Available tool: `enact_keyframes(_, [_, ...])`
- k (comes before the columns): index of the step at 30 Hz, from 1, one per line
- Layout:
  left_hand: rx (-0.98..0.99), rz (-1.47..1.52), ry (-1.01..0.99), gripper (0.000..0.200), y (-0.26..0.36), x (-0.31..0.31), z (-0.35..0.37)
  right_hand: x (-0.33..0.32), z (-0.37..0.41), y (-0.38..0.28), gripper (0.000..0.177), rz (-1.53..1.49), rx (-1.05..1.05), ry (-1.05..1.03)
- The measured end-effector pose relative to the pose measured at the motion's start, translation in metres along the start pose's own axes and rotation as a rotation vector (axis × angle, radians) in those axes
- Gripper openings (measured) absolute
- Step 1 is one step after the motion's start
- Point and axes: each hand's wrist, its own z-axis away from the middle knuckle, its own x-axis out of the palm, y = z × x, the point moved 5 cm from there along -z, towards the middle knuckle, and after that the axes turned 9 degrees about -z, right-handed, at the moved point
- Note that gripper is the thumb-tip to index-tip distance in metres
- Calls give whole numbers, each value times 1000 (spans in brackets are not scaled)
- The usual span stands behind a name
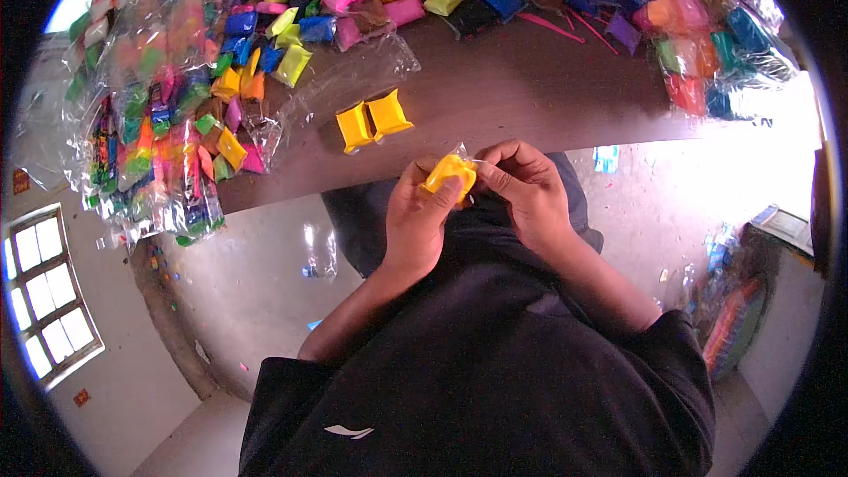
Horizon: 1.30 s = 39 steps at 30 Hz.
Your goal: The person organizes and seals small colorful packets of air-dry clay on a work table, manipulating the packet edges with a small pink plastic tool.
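My left hand is closed round a yellow modelling clay packet, thumb lying across its front. The packet is in a clear wrapper and is held over my lap, just off the table's near edge. My right hand pinches the clear wrapper at the packet's right side between thumb and forefinger. Two more yellow packets, a left one and a right one, lie side by side on the brown table beyond my left hand.
Heaps of colourful packets and clear plastic bags cover the table's far and left sides. Pink sticks lie at the back. More bagged packets are at the right. Plastic scraps litter the floor.
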Motion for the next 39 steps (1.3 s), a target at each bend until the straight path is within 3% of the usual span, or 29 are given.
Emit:
enact_keyframes(3, [2,-143,-31,27,-5,-3,0,1,1,-9,7,166,-94,2])
enact_keyframes(6, [27,-168,13,25,0,0,0,14,5,-10,11,67,-164,3])
enact_keyframes(9, [51,-195,13,24,-3,-4,-1,16,6,-11,15,245,-156,-92])
enact_keyframes(13, [131,-284,-41,25,-5,-3,1,9,3,-13,14,108,-97,-113])
enact_keyframes(16, [124,-325,-17,25,-4,-2,1,6,0,-27,10,369,-254,-51])
enact_keyframes(18, [106,-315,0,25,-1,0,1,9,0,-40,8,717,-346,-3])
enact_keyframes(19, [107,-351,-19,25,2,4,1,12,0,-46,8,717,-346,-3])
enact_keyframes(21, [109,-386,-36,26,3,5,1,3,-4,-47,9,516,-129,221])
enact_keyframes(22, [61,-391,-60,26,-2,3,1,-1,-7,-45,9,517,-129,220])
enact_keyframes(24, [13,-398,-86,27,-6,3,1,-4,-14,-39,17,231,-166,88])
enact_keyframes(27, [16,-293,-37,29,-6,0,2,11,-4,-31,27,265,-266,19])
enact_keyframes(28, [50,-328,-33,29,-3,-1,2,9,1,-22,35,284,-143,-13])
enact_keyframes(31, [107,-395,-19,29,1,0,4,17,8,-17,33,373,22,-18])
enact_keyframes(32, [130,-427,-15,28,2,3,4,19,7,-20,26,472,-11,-32])
enact_keyframes(39, [245,-487,-32,24,8,9,3,10,0,-16,18,439,-173,-7])
